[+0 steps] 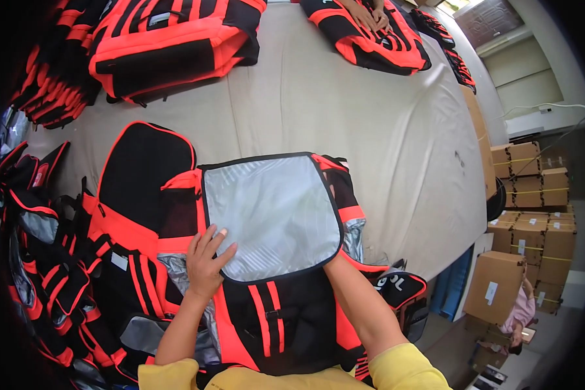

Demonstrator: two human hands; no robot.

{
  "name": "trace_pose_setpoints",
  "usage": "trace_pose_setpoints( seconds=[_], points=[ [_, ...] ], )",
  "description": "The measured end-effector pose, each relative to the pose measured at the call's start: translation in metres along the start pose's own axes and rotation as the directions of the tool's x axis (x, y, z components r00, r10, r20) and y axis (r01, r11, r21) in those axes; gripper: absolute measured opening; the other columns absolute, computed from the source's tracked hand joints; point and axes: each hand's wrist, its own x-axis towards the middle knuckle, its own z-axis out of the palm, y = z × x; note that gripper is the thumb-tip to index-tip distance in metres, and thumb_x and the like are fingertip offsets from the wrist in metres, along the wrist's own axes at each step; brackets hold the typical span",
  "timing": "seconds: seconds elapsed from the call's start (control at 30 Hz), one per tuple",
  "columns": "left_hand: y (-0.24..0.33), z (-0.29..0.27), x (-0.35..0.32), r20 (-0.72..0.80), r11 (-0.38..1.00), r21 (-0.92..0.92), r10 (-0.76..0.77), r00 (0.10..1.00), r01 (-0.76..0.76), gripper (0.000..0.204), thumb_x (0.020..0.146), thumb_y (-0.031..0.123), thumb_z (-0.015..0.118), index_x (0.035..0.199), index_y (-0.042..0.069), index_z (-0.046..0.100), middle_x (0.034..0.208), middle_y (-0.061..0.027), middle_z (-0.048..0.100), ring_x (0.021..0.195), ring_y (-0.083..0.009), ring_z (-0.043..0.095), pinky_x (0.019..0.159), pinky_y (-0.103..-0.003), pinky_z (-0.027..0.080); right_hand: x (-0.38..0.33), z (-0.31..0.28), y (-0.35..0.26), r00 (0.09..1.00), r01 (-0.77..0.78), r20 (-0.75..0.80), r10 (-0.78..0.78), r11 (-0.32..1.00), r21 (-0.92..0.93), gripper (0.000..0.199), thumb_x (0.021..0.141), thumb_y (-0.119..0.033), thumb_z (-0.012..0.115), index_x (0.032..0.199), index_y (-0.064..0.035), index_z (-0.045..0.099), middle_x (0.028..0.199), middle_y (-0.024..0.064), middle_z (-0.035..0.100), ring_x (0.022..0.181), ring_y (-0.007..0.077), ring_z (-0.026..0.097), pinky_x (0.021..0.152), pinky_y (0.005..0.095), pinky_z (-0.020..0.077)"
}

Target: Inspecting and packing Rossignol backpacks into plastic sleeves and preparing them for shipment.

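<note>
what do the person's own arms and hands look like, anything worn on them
Both sleeves are short and yellow. The left forearm and right forearm are bare, no watch or bracelet visible. The left hand is ungloved; one of its fingers has a pale tip. The right hand is too hidden to tell.

Table [273, 104], pale creased covering, dark marks near right edge. Directly on it: one open black-and-orange bag [273, 221], silver-lined flap uppermost; second bag [127, 224], left alongside; bulky bag [159, 62], far left; smaller bag [370, 52], far right
</note>
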Motion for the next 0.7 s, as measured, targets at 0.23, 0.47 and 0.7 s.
trace_pose_setpoints(
  seconds=[0.23, 0.47, 0.7],
  points=[
    [-0.003, 0.018, -0.011, -0.121, 0.998, -0.043, 0.031, 0.992, -0.036, 0.043, 0.075, 0.008, 0.071, 0.115, 0.021, 0.082, 0.143, -0.0106, 0.068, 0.142, -0.0345, 0.058, 0.113, -0.053, 0.043, 0.029, 0.000, -0.020, 0.991, 0.039, 0.125, -0.050, 0.995, 0.092, 0.052, 0.102, -0.031, 0.069, 0.138, 0.0055, 0.061, 0.154, 0.0258, 0.055, 0.147, 0.0406, 0.049, 0.122, 0.0543, 0.0373],
    [-0.008, 0.032, -0.008, -0.129, 0.995, -0.052, 0.075, 0.989, -0.082, 0.051, 0.076, -0.001, 0.067, 0.122, 0.020, 0.078, 0.148, -0.0089, 0.064, 0.146, -0.0325, 0.054, 0.114, -0.052, 0.043, 0.023, -0.029, -0.027, 0.967, 0.039, 0.238, -0.094, 0.974, 0.224, 0.052, 0.102, -0.030, 0.070, 0.138, 0.0056, 0.061, 0.153, 0.0260, 0.056, 0.146, 0.0408, 0.050, 0.122, 0.0537, 0.0381],
    [-0.008, 0.015, -0.010, -0.159, 0.997, -0.012, 0.072, 0.985, -0.075, 0.049, 0.076, 0.001, 0.069, 0.122, 0.019, 0.078, 0.149, -0.0093, 0.064, 0.146, -0.0324, 0.054, 0.112, -0.052, 0.043, 0.052, -0.018, -0.043, 0.958, -0.084, 0.285, 0.039, 0.986, 0.146, 0.052, 0.101, -0.030, 0.070, 0.137, 0.0057, 0.061, 0.152, 0.0262, 0.057, 0.145, 0.0409, 0.051, 0.121, 0.0532, 0.0389]
  ],
)
